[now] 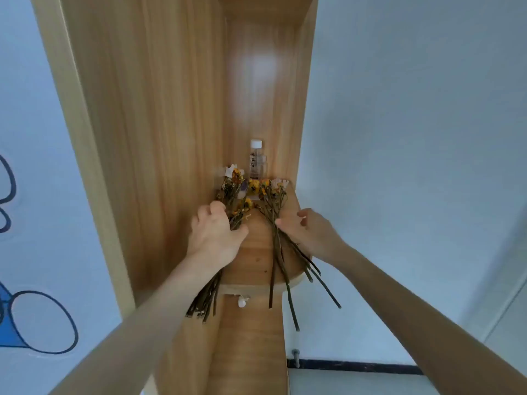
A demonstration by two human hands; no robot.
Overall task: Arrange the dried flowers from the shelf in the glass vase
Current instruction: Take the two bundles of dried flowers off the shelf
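Left grip (215, 238) was curled round the stems of the left bunch (233, 195), palm down, forearm reaching up to the shelf (256, 258). Right grip (306, 232) pinched the right bunch (273, 201) by its stems, thumb against them. Both bunches lay on the shelf, yellow heads toward the back, stem ends overhanging its front edge. Just behind the heads stood a clear bottle (256, 159) with a white cap. A white peg (241, 303) showed under the shelf.
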